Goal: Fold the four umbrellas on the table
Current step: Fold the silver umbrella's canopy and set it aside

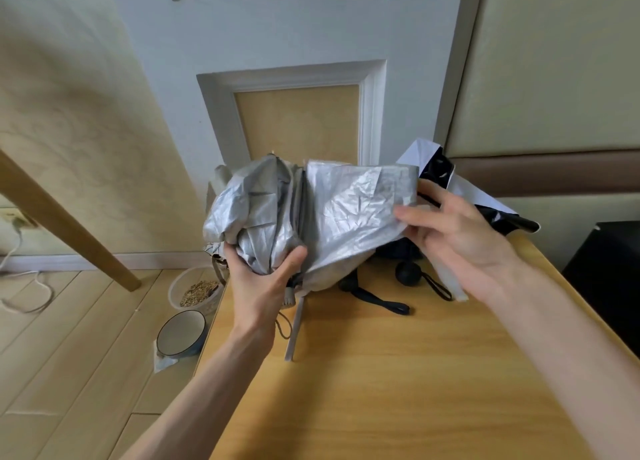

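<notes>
A crumpled silver umbrella [304,213] is held up above the far left part of the wooden table [398,373]. My left hand [263,283] grips its gathered canopy from below, near the handle end. My right hand [453,234] pinches one flat silver panel and holds it out to the right. A closing strap [294,331] hangs down from the umbrella. Behind it lies a white and black umbrella [450,179], partly hidden. Two black handles with wrist loops [408,276] rest on the table under the canopy.
The table's left edge runs near a clear tub of grain [197,289] and a ceramic bowl [180,335] on the floor. A slanted wooden leg [69,224] stands at left. A dark box [606,272] sits beyond the table's right edge. A wall panel is close behind.
</notes>
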The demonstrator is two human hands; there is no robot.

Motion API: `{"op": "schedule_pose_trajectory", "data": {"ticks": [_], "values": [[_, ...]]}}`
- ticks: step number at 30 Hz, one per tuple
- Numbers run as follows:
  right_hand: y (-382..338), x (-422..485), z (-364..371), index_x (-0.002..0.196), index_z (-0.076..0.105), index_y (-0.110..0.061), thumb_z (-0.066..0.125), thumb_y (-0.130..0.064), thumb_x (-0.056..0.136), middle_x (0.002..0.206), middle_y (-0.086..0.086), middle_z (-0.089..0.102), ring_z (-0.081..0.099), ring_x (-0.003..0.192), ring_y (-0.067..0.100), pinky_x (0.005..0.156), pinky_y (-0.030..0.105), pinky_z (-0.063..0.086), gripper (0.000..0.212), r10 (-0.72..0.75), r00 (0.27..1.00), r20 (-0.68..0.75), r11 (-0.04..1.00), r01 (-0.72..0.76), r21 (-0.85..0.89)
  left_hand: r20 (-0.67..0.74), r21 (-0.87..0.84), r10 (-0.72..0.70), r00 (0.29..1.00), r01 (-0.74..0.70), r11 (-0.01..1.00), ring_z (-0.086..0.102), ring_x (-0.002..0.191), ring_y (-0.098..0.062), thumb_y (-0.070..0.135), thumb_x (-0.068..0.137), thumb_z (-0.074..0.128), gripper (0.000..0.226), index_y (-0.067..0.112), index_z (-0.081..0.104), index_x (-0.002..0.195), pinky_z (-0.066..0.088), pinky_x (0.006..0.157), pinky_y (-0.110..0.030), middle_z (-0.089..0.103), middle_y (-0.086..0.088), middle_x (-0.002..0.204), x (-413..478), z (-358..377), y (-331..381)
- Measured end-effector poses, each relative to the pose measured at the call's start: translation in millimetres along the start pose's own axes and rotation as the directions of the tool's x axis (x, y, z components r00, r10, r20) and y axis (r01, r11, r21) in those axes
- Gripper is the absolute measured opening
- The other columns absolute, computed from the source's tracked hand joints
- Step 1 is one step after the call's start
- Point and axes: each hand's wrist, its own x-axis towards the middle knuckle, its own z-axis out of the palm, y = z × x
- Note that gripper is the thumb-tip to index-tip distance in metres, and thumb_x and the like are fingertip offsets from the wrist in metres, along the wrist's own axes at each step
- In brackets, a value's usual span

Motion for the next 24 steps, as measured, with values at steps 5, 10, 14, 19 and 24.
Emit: {"op": "schedule_pose_trajectory", "data": {"ticks": [5,10,14,19,24], "values": [[8,1,5,0.136,0.065,-0.013,0.078,-0.007,0.088,0.129,0.011,0.074,0.070,0.122,0.030,0.110,0.047,0.052,0.050,0.062,0.996,-0.061,0.995,-0.067,-0.073,0.015,0.001,0.020,1.000,-0.020,1.000,0.072,0.114,-0.012,0.030,0.067,0.100,0.093,0.028,0.044,0.141,0.057,0.103,-0.043,0.071,0.006,0.126,-3,2,-2],[15,1,0,0.119,0.074,-0.012,0.086,-0.012,0.084,0.106,0.002,0.082,0.079,0.095,0.015,0.072,0.026,0.064,0.037,0.066,0.960,-0.271,0.946,-0.146,-0.289,-0.054,-0.003,0.071,0.996,-0.071,0.997,0.071,0.109,-0.004,0.014,0.078,0.092,0.079,0.026,0.043,0.140,0.059,0.093,-0.026,0.068,0.009,0.123,-5,3,2],[13,5,-4,0.122,0.072,-0.010,0.081,0.000,0.085,0.113,0.007,0.080,0.078,0.103,0.020,0.083,0.029,0.064,0.039,0.051,0.957,-0.284,0.985,-0.094,-0.143,-0.086,-0.022,0.072,0.994,-0.074,0.997,0.071,0.109,-0.001,0.013,0.081,0.090,0.080,0.028,0.043,0.143,0.058,0.094,-0.025,0.069,0.014,0.124,-3,3,4],[3,0,-2,0.123,0.075,-0.027,0.080,-0.012,0.091,0.114,0.010,0.078,0.069,0.089,0.020,0.068,0.023,0.059,0.036,0.003,0.967,-0.256,0.960,-0.074,-0.271,0.009,0.023,0.067,0.998,-0.067,0.997,0.070,0.113,-0.006,0.032,0.068,0.099,0.100,0.030,0.038,0.147,0.057,0.106,-0.040,0.067,0.006,0.130,-1,-1,0],[-37,2,45,0.111,0.081,-0.020,0.068,-0.009,0.097,0.100,0.004,0.076,0.071,0.085,0.013,0.073,0.022,0.058,0.022,-0.077,0.986,0.151,0.959,0.114,-0.258,0.274,0.093,0.062,0.960,-0.090,0.992,0.063,0.132,-0.019,0.059,0.050,0.101,0.124,0.044,0.030,0.151,0.051,0.113,-0.049,0.060,0.003,0.144,4,-7,6]]}}
